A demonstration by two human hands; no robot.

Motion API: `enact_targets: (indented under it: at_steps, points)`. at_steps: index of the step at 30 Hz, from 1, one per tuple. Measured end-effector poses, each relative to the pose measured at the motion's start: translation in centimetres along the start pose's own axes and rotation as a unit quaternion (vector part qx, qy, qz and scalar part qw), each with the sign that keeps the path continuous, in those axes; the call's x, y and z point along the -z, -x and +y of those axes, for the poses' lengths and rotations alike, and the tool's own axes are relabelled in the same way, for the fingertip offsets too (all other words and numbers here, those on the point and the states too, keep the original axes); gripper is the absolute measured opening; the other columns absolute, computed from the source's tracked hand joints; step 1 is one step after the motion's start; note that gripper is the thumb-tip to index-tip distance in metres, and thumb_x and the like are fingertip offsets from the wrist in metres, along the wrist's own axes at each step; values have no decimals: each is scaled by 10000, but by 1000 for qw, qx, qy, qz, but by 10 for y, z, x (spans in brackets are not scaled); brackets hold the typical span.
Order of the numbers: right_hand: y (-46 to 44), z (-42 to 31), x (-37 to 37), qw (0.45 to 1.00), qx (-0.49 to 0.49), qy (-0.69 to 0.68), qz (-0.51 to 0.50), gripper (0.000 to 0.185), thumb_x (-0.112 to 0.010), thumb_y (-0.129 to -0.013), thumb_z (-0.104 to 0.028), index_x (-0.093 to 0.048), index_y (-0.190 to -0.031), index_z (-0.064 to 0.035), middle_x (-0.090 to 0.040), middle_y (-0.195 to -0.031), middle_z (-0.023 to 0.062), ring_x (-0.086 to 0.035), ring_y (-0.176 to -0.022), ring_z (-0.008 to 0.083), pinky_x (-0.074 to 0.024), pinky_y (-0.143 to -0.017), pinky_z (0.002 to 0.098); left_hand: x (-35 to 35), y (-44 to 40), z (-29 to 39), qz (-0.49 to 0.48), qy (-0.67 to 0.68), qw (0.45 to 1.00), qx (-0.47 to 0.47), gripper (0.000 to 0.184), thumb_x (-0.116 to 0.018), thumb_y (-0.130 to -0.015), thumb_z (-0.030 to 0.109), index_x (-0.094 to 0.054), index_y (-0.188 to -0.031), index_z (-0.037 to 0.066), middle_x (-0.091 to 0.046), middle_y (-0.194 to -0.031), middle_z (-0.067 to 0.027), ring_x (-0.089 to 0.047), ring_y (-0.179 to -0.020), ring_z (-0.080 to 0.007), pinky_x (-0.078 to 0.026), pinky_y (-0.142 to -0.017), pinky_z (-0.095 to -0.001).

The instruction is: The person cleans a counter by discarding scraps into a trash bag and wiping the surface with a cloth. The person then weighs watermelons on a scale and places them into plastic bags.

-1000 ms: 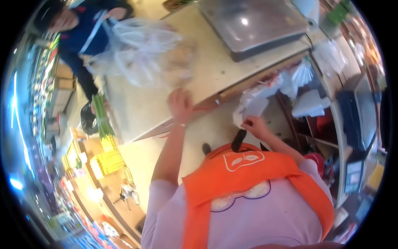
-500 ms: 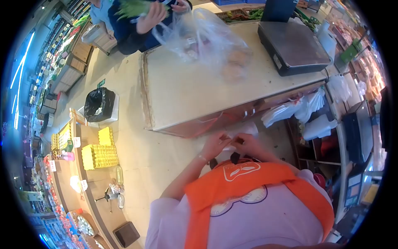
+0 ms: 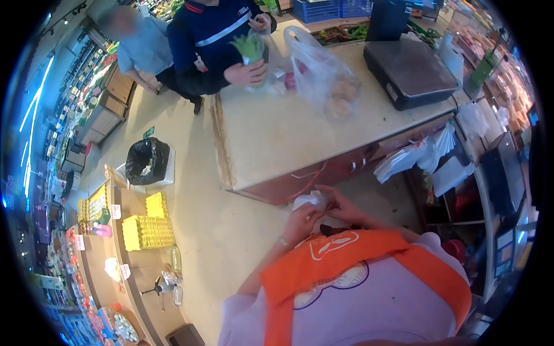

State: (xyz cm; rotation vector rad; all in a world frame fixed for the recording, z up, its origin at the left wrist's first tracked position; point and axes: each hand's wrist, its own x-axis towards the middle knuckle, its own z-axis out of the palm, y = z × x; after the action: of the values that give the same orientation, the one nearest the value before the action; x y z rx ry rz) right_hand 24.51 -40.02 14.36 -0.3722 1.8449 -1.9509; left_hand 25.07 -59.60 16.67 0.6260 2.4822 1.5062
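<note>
Plastic (image 3: 307, 200), thin and white, bunches between the left grip (image 3: 302, 223) and right grip (image 3: 341, 209), both pinching it.

1. The counter (image 3: 271, 155) stands mid-scene, the scale (image 3: 410, 75) on its right part.
2. The carrier bag (image 3: 314, 63) lies on the counter, left of the scale.
3. At the counter's far left stands one person (image 3: 216, 29), another person (image 3: 147, 49) farther left.
4. The bin (image 3: 169, 170) is on the floor left of the counter.
5. Nearer, at left, trays (image 3: 148, 232) sit on the shelf (image 3: 141, 262).
6. Before the counter's near side, the plastic (image 3: 310, 198) is between the left hand (image 3: 304, 220) and right hand (image 3: 340, 206).
</note>
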Motion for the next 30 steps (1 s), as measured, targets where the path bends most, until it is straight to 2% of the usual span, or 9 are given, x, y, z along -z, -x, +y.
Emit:
enact_targets:
  at_steps: [5,11,14,17,19,21,23,27,30]
  points:
    - [20,18,36,997,-16,-14,-72,447,-637,-790,-136,-464,-1197,-67,-541,-929,50,-509,-809,111,-422,-710,263,-28,-31,31,-38,45,998,-20,178,-627,-808,217,-625,-816,39,-574,-782,-121,-565,-712,-288,-446,-632,-355]
    - [75,14,109,986,-158,-50,17,338,-619,-816,-248,-544,-1072,-40,-556,-906,42,-510,-825,107,-413,-676,254,-76,-84,57,-42,-28,998,-32,222,-657,-779,233,-593,-780,20,-543,-735,-122,-547,-670,-281,-433,-602,-350]
    - [101,6,150,988,-146,-58,12,348,-636,-791,-264,-556,-1037,-31,-564,-881,57,-522,-809,115,-420,-646,264,-106,-109,70,-44,-27,997,-49,210,-657,-774,220,-593,-779,19,-547,-740,-122,-546,-669,-286,-435,-602,-354]
    - [118,10,185,958,-236,161,-39,380,-651,-764,-275,-563,-1034,-23,-590,-872,72,-543,-790,139,-438,-641,288,-141,-127,89,-83,-19,993,-79,160,-648,-776,177,-605,-798,24,-563,-745,-115,-555,-668,-262,-443,-609,-344]
    - [124,18,196,959,-198,202,-31,441,-660,-776,-323,-570,-1076,-14,-612,-948,76,-556,-872,133,-437,-751,275,-152,-135,94,-113,-38,987,-103,108,-631,-791,125,-623,-838,28,-592,-750,-106,-578,-671,-203,-455,-616,-316]
    - [139,8,192,973,-159,134,103,410,-656,-756,-311,-601,-1042,-23,-621,-973,125,-577,-880,204,-453,-752,335,-170,-141,103,-116,18,989,-93,100,-608,-808,107,-625,-861,24,-612,-764,-115,-587,-674,-176,-462,-616,-296]
    - [153,-36,189,986,-118,17,120,395,-648,-768,-321,-613,-1032,-29,-616,-1008,128,-572,-919,201,-449,-783,333,-188,-146,111,-129,63,987,-78,99,-592,-819,94,-624,-877,20,-626,-774,-121,-593,-673,-161,-467,-614,-283]
    - [153,-10,224,998,-58,-12,-5,354,-631,-799,-293,-616,-1039,-32,-627,-994,105,-577,-920,174,-455,-801,326,-206,-166,128,-176,90,980,-35,113,-588,-826,95,-618,-896,12,-640,-784,-121,-601,-674,-166,-473,-615,-288]
    - [158,-4,232,979,-163,-16,120,315,-617,-806,-235,-614,-1033,-17,-641,-909,81,-593,-837,154,-471,-750,314,-209,-174,139,-176,43,983,-41,130,-602,-823,103,-614,-905,4,-645,-779,-117,-616,-694,-193,-473,-636,-302]
